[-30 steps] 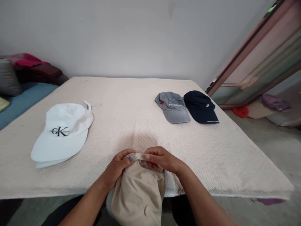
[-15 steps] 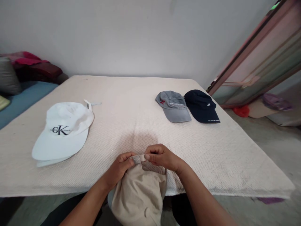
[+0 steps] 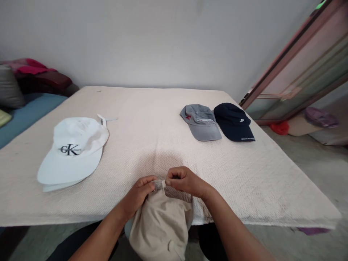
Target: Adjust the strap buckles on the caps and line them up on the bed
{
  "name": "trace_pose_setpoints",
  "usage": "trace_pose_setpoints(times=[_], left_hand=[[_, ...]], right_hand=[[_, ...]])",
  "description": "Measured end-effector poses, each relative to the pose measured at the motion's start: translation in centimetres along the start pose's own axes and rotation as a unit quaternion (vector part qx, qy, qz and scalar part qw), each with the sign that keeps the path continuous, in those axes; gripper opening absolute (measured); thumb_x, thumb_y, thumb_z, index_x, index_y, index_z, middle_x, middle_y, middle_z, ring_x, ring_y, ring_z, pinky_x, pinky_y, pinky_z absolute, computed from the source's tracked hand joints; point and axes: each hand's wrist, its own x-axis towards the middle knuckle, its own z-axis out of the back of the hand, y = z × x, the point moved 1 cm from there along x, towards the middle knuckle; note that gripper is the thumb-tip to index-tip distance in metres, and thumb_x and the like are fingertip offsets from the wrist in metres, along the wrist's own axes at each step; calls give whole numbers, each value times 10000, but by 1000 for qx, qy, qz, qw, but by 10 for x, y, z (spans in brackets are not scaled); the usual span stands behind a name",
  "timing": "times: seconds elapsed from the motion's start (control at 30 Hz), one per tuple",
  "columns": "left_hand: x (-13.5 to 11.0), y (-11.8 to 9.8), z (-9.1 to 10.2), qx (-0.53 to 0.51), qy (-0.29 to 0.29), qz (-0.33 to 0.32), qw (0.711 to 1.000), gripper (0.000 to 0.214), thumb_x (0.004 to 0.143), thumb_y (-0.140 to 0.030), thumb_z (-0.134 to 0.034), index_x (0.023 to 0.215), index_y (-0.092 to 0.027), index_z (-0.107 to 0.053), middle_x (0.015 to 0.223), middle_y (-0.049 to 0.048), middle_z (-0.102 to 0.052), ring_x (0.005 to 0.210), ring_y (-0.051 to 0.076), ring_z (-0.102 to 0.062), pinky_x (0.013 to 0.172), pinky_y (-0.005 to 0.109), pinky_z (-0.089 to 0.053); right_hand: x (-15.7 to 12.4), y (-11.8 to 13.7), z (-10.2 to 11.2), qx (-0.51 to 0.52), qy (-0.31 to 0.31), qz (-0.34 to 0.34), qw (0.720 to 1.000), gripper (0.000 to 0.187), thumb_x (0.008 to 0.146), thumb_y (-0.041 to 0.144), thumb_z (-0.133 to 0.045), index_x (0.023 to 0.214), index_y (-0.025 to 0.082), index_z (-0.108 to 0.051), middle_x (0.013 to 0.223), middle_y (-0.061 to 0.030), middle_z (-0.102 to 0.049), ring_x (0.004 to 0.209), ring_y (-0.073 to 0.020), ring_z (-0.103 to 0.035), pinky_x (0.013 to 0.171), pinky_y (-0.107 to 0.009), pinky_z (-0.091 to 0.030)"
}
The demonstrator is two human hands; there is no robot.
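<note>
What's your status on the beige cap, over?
Left hand and right hand pinch the strap of the beige cap. Cap at the table edge. White cap, grey cap, navy cap lie apart.

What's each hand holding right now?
Left hand: closed, pinching the strap of the beige cap.
Right hand: closed, pinching the same strap.

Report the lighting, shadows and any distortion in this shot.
Head view: soft even light, no glare or blur; a faint shadow falls on the cloth just beyond the left hand and right hand pinching the beige cap; the door frame at right leans, likely wide-angle stretch.
</note>
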Motion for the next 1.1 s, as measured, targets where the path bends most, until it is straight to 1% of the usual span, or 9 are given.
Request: trace_pose_setpoints(times=[0.1, 0.27, 0.47, 0.67, 0.77, 0.83, 0.9, 1.03, 1.1], left_hand=[[0, -1, -1, 4, 2, 7, 1000, 111, 760, -254, -635, 748, -145, -653, 679, -4, -556, 661, 120, -455, 635, 225, -343], [-4, -3, -2, -10, 20, 12, 1000, 137, 787, -273, -623, 740, -145, -628, 658, -14, -530, 622, 107, -435, 598, 222, -326], [-5, -4, -2, -3, 48, 12, 999, 119, 715, -215, -695, 780, -146, -623, 684, -25, -538, 630, 99, -444, 615, 221, -324], [-3, -6, -4, 9, 52, 16, 998, 146, 740, -273, -694, 748, -147, -619, 670, -28, -526, 625, 103, -428, 610, 225, -315], [-4, -7, -4, 17, 47, 15, 999, 183, 768, -326, -674, 745, -152, -625, 657, -25, -523, 619, 109, -422, 602, 231, -309], [-4, -7, -5, 16, 43, 13, 999, 177, 772, -328, -670, 751, -156, -634, 662, -20, -532, 623, 113, -425, 600, 234, -309], [-4, -6, -5, 17, 38, 12, 999, 180, 781, -330, -661, 738, -157, -634, 652, -23, -525, 613, 110, -414, 592, 233, -303], [-2, -1, -5, 29, 33, 13, 999, 248, 806, -362, -637, 679, -151, -605, 602, -38, -469, 578, 100, -370, 571, 231, -285], [-1, 1, -5, 25, 38, 14, 999, 239, 806, -361, -640, 700, -148, -617, 614, -34, -486, 582, 100, -384, 575, 231, -295]], right_hand=[[-1, 1, 0, 28, -1, -7, 1000, 172, 765, 298, -633, 692, 153, -576, 558, 48, -457, 504, -66, -359, 461, -203, -261], [-4, 2, 2, 64, 27, -26, 997, 191, 776, 326, -627, 705, 163, -559, 531, 68, -421, 456, -52, -319, 433, -200, -234], [-2, 1, 1, 2, -20, -6, 1000, 189, 754, 277, -638, 645, 153, -547, 549, 52, -449, 505, -62, -361, 472, -206, -262], [-4, 2, 0, 39, 20, -10, 999, 166, 761, 293, -626, 688, 157, -564, 533, 63, -445, 480, -59, -344, 458, -204, -259], [-3, 3, 0, 19, -2, -8, 1000, 173, 747, 273, -636, 653, 154, -555, 552, 56, -446, 508, -62, -353, 467, -202, -260], [-3, 3, 0, 10, -29, -2, 1000, 187, 742, 264, -641, 628, 152, -544, 567, 49, -450, 528, -65, -359, 474, -202, -262], [-2, 2, 0, 17, -35, -1, 999, 194, 742, 269, -645, 625, 153, -543, 567, 47, -452, 527, -64, -361, 473, -201, -264], [-4, 0, -2, 70, 27, -20, 997, 202, 764, 320, -651, 681, 159, -562, 522, 62, -434, 467, -55, -337, 437, -193, -249], [-4, -2, -3, 101, 48, -28, 993, 211, 774, 345, -652, 716, 160, -568, 514, 69, -423, 444, -50, -320, 420, -187, -244]])
